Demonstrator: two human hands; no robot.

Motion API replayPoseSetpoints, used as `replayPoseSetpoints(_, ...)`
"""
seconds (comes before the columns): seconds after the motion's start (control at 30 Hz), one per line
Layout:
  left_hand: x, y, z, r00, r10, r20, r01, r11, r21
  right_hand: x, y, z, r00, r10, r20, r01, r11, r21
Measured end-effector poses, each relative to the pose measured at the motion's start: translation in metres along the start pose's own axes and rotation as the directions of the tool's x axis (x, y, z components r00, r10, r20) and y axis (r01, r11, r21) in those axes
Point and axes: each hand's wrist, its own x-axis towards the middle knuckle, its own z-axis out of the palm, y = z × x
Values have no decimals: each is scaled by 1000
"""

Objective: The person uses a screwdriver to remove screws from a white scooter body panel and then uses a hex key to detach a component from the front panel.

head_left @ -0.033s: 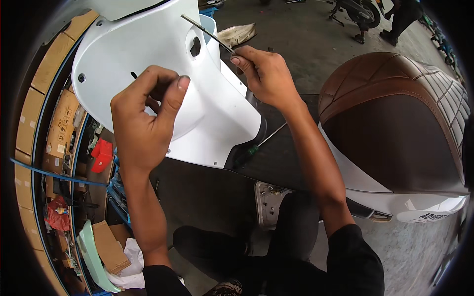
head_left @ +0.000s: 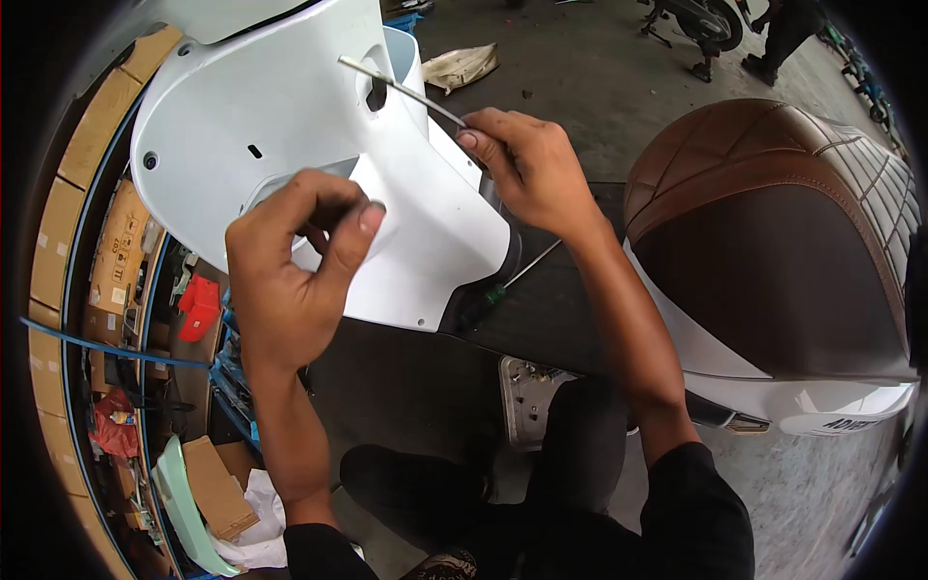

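Note:
My right hand (head_left: 530, 166) pinches a thin metal rod (head_left: 401, 87) between thumb and fingers. Its pale, flattened far end points up and left, in front of the oval hole in a white scooter panel (head_left: 440, 246). Any handle is hidden by my fingers. In front of the same panel, lower and to the left, is my left hand (head_left: 295, 261), its fingers curled and the thumb tip close to the index finger. Whatever it may hold there is hidden. A screwdriver with a green handle (head_left: 483, 304) lies on the dark footboard (head_left: 570, 300), below my right wrist.
The brown quilted seat (head_left: 764, 261) rises at the right. A metal tray with small fasteners (head_left: 522, 406) sits on the floor beside my leg. Boxes and loose parts fill a shelf (head_left: 116, 251) at the left. Far right, a person (head_left: 788, 39) stands near a motorbike (head_left: 696, 19).
My left hand has shifted slightly right and down. My right hand has lowered a little, and the rod's far end has swung left and down, still in my grip.

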Motion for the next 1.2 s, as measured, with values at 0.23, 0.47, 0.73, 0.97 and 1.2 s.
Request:
replayPoseSetpoints(0.23,-142,-66,34,575,-310,757,513,858,-38,-224,-26,-73,547,535,644,-737,673,67)
replayPoseSetpoints(0.47,-233,-54,104,272,-509,816,422,826,375,-314,-35,-97,385,714,585,-817,558,-143)
replayPoseSetpoints(0.73,-238,-50,152,441,-218,871,330,942,69,-415,-11,-67,267,627,732,-807,561,-186)
replayPoseSetpoints(0.97,-268,-51,152,429,-167,888,324,946,22,-573,13,19,241,895,375,-943,307,-128)
replayPoseSetpoints(1.2,-281,-49,131,507,-77,859,285,955,-83,-660,-35,32,-308,944,118,-950,-312,15)
